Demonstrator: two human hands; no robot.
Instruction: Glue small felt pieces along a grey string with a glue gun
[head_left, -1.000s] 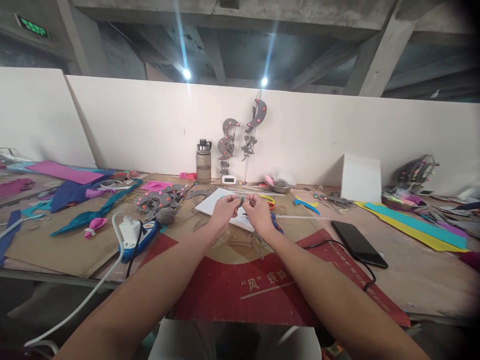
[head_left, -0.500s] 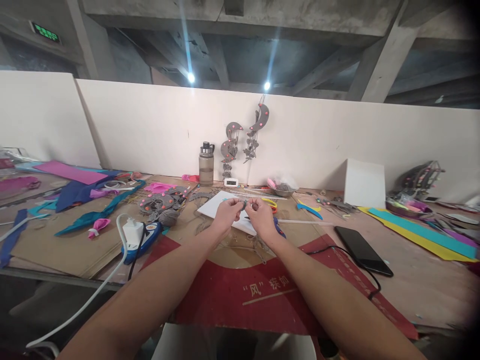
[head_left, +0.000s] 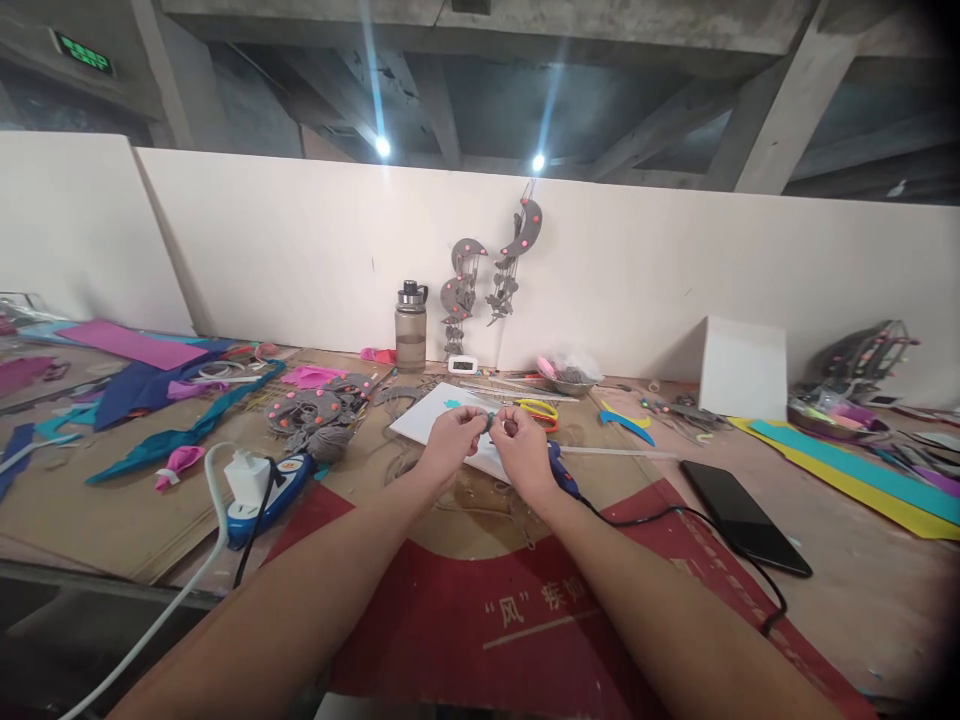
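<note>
My left hand (head_left: 454, 440) and my right hand (head_left: 523, 448) meet over the middle of the table, fingertips pinched close together. Between them is a small dark grey-green piece (head_left: 490, 421), too small to name; both hands seem to grip it. Under the hands lies a white sheet (head_left: 420, 415) with a small teal cutout (head_left: 452, 404) on it. A thin grey cord (head_left: 517, 515) trails on the cardboard below. Just right of my right hand is a blue tool with a black cord (head_left: 561, 470), partly hidden by the wrist. Scissors with yellow-and-red handles (head_left: 541, 410) lie behind it.
A power strip (head_left: 270, 500) with a white plug stands left, a black phone (head_left: 742, 515) right. Grey yarn pieces (head_left: 319, 415), a water bottle (head_left: 411, 330), a small clock (head_left: 463, 366) and a bowl (head_left: 568, 377) sit farther back. Grey moon hangings (head_left: 469, 280) hang on the white partition.
The view has shifted slightly. My hands stay pinched together around the small piece, with fingers slightly moved. The teal cutout on the white sheet now shows.
</note>
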